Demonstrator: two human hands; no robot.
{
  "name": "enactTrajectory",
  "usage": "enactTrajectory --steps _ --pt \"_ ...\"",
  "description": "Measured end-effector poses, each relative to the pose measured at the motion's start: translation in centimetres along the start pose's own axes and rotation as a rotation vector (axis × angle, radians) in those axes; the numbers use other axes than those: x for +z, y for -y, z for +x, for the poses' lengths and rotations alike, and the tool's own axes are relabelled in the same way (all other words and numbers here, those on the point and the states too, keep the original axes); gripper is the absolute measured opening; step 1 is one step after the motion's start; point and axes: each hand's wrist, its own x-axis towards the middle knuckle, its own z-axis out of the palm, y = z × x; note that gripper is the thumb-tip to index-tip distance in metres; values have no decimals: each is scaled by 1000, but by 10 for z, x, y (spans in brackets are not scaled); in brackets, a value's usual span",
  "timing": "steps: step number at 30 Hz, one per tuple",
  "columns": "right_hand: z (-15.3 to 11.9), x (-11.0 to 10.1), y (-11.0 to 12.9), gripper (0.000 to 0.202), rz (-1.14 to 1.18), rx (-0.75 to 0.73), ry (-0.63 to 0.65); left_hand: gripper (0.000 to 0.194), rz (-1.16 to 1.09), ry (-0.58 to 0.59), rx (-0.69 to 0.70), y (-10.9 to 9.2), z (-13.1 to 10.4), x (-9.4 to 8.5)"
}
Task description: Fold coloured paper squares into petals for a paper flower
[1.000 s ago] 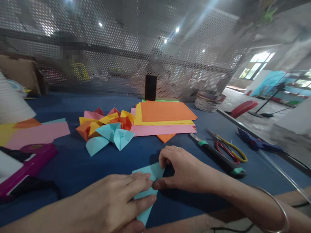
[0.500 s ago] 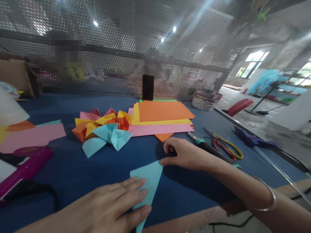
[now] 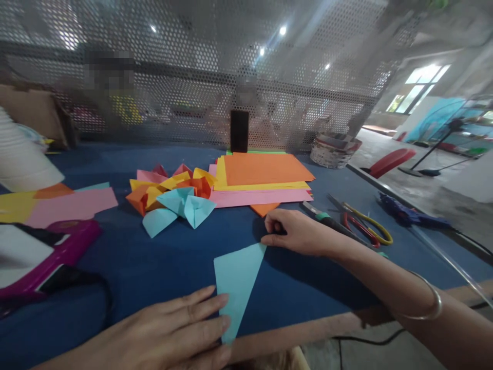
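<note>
The window [image 3: 427, 82] at two o'clock was overexposed, and small lights [image 3: 283, 31] glared around twelve through a hazy perforated screen [image 3: 192, 92]. The counter [image 3: 173, 267] was rather dim, with soft shadow below the right hand [image 3: 290, 230]; edges looked stretched.

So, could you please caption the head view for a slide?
Left hand and right hand touching pale blue paper.

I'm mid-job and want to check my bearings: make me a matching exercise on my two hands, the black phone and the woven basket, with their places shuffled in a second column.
Things:
1. Left hand
2. Black phone
3. Right hand
4. Woven basket

Places:
A. At the far right corner of the light-blue sheet
B. Right of the paper stack
C. At the sheet's near left edge
D. Upright behind the stack

Pairs: 1-C, 2-D, 3-A, 4-B
</note>
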Motion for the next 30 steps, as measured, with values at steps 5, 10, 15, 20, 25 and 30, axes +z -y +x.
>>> enactTrajectory --steps 5,10,15,20,25,30 --pt "-1 1 0 8 6 -16 -12 26 -31 58 -15 0 7 -14" --pt "-4 6 8 8 52 -91 -28 38 -215 290 -101 -4 12 -36" --pt "-9 12 19 37 -1 -184 -35 31 -303 110 -282 3 16 -44" --pt "-10 13 20 33 -10 -171 -21 22 -240 -117 -688 32 47 -49" --pt "-10 14 19 30 73 -121 -35 27 -253 -19 -838 56 75 -41" --pt "-12 17 17 28 79 -172 -71 25 -228 2 -807 64 84 -32"
